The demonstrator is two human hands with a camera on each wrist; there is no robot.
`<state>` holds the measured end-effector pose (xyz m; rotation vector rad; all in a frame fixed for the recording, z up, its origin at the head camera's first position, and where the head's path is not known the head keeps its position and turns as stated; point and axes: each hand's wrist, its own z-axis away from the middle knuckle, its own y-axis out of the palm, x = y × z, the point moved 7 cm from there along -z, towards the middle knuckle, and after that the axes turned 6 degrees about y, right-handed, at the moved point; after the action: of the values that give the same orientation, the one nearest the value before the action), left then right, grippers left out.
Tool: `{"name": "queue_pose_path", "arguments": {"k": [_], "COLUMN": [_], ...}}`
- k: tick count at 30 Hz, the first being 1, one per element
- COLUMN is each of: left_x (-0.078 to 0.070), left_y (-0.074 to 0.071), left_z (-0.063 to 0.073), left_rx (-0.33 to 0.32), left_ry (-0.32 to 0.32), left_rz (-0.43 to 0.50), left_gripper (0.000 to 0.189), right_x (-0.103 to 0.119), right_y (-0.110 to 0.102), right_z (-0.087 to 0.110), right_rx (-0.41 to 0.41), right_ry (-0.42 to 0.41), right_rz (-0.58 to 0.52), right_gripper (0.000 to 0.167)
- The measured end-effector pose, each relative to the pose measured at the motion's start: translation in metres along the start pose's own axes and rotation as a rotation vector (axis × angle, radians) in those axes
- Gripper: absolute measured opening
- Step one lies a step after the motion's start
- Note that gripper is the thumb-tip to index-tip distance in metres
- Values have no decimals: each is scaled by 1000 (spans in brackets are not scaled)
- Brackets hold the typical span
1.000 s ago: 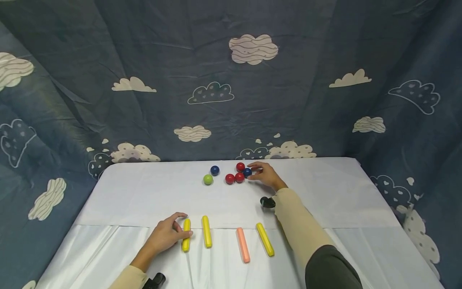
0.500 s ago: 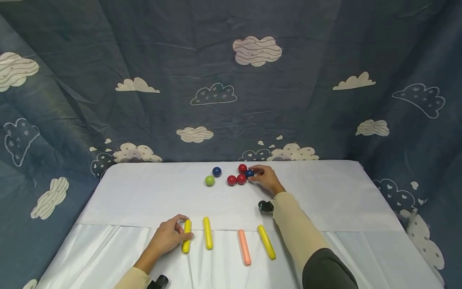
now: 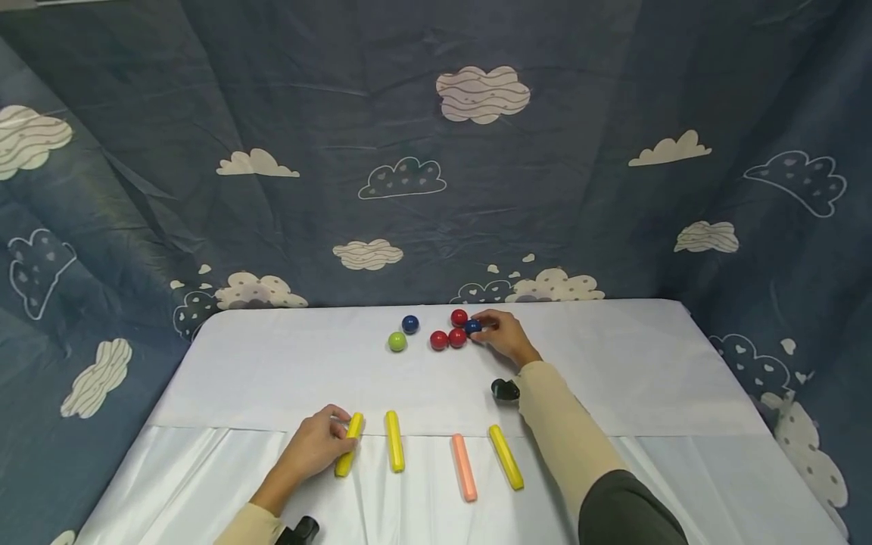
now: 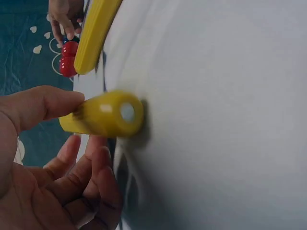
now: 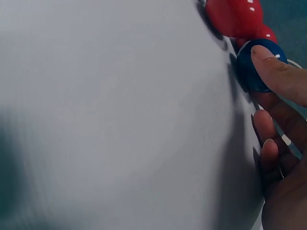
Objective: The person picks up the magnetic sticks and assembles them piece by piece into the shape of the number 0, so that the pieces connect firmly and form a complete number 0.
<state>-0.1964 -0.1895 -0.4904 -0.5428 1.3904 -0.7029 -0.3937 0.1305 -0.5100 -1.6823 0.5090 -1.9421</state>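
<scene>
My left hand pinches a yellow stick between thumb and fingers, at the front left of the white table. The stick leans to the right at its far end, and its round near end has a pale centre. At the back of the table, thumb and fingers of my right hand grip a glossy blue ball. Right beside that ball are three red balls in a cluster. The far side of the blue ball is hidden in the right wrist view.
A second blue ball and a green ball lie left of the red ones. Between the forearms lie another yellow stick, a peach stick and a third yellow stick. Behind the table hangs a cloud-patterned curtain.
The yellow stick in my left hand has turned from nearly upright to a rightward lean, its near end shifting left. My right hand has stayed at the blue ball.
</scene>
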Motion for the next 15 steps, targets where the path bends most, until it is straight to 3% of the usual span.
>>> {"name": "queue_pose_path", "arguments": {"k": [6,15], "left_x": [-13,-60], "left_y": [-9,3], "left_z": [-12,-47], "left_rx": [11,136], "left_ry": [51,255], "left_rz": [-28,-142], "left_gripper": [25,20], "right_x": [-3,-5], "right_y": [0,0], "right_z": [1,-2], "right_rx": [16,38], "right_ry": [17,90], "right_rz": [-22,-78], "right_gripper": [36,37]}}
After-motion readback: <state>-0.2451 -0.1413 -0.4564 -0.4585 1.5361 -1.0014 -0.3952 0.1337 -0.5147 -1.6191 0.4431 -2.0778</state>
